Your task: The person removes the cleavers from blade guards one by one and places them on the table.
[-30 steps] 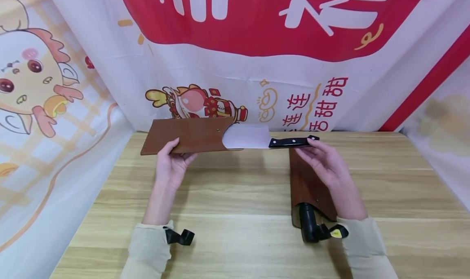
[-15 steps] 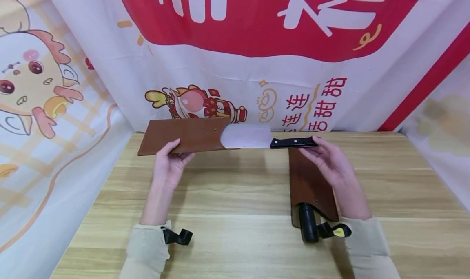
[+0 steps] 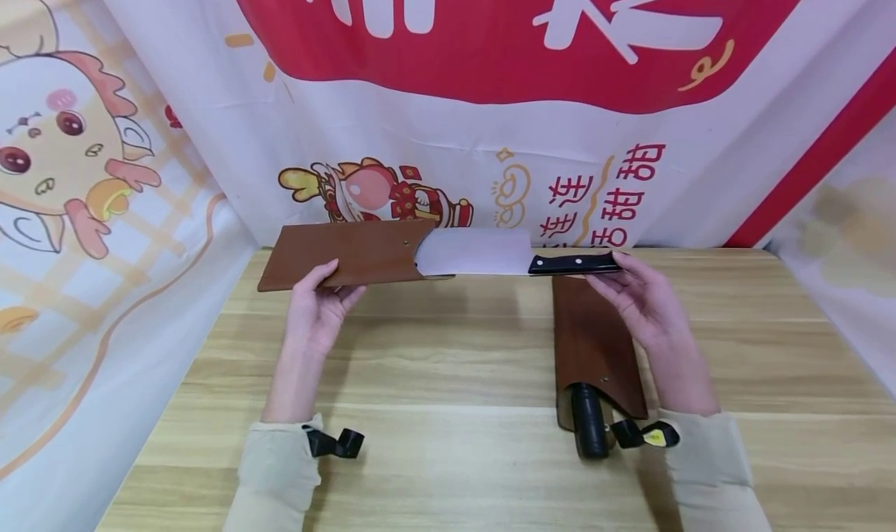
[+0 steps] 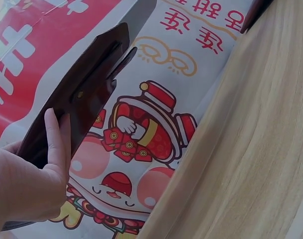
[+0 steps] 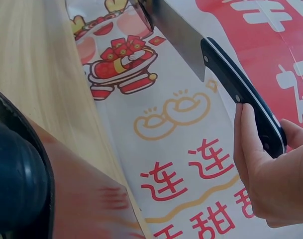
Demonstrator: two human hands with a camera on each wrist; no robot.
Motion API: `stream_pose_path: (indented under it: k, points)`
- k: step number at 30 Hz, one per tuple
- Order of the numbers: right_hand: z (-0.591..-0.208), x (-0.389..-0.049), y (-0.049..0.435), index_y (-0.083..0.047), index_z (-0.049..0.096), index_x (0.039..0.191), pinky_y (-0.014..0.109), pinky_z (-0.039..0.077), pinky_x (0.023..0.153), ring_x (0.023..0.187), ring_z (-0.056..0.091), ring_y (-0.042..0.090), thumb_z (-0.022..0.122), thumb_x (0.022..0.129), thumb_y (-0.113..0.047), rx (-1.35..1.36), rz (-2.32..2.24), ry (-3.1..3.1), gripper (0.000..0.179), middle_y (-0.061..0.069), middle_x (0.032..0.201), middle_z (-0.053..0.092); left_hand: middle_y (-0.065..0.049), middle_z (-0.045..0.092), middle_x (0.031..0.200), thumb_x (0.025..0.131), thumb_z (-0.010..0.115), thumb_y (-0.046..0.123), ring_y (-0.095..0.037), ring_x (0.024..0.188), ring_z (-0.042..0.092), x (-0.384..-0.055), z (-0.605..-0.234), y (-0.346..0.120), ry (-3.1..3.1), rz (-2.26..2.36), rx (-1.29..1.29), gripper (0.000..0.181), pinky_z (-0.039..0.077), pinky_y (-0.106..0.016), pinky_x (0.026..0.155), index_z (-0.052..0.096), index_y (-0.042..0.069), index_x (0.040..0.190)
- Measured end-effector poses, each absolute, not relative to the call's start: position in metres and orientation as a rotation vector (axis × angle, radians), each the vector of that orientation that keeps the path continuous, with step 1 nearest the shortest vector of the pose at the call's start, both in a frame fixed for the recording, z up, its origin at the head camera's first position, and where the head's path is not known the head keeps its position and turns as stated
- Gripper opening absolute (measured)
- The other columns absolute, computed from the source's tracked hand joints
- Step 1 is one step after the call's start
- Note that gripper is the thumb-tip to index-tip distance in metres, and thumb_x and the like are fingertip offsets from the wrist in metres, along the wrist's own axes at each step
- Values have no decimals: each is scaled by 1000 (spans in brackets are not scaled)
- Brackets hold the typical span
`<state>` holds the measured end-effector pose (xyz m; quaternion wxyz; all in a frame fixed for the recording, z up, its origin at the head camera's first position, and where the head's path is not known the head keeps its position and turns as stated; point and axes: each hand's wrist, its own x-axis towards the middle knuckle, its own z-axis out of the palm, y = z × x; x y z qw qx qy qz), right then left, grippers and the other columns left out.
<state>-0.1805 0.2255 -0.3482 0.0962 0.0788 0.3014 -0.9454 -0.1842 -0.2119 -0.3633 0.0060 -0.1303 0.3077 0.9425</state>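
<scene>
My left hand (image 3: pixel 316 306) grips a brown leather sheath (image 3: pixel 343 253) from below, thumb on its front face, above the back part of the table. Out of the sheath's right end shows the wide steel blade of a cleaver (image 3: pixel 479 250); the rest of the blade is hidden inside. At the end of the cleaver's black riveted handle (image 5: pixel 246 94), my right hand (image 3: pixel 644 302) pinches it between thumb and fingers. In the left wrist view, fingers lie flat along the dark side of the sheath (image 4: pixel 84 94).
A second brown sheath (image 3: pixel 595 337) lies on the wooden table (image 3: pixel 448 439) below my right hand, a black handle (image 3: pixel 589 423) sticking out of its near end. A printed cloth (image 3: pixel 448 143) hangs behind the table's back edge.
My right hand has moved right with the cleaver, and more blade shows outside the sheath. The left hand and sheath have shifted slightly left.
</scene>
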Motion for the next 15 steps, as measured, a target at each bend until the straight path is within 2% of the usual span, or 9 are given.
stream_pose_path:
  k: [6,15]
  points:
    - [-349,-182,232,0,64,114,44,61,86,99,74,29,60,103,0,205,-2819,904,12,17,108,75,-10,66,83,106,52,7,-24,67,70,-186,-364,-217,992,2939,-430,12,62,-32,65,58,4,96]
    - [-346,-180,240,-3,60,123,45,60,87,102,73,29,63,101,0,220,-2852,875,22,18,112,74,-11,66,82,107,52,9,-24,65,68,-185,-361,-223,1004,2940,-422,7,61,-31,63,55,5,102]
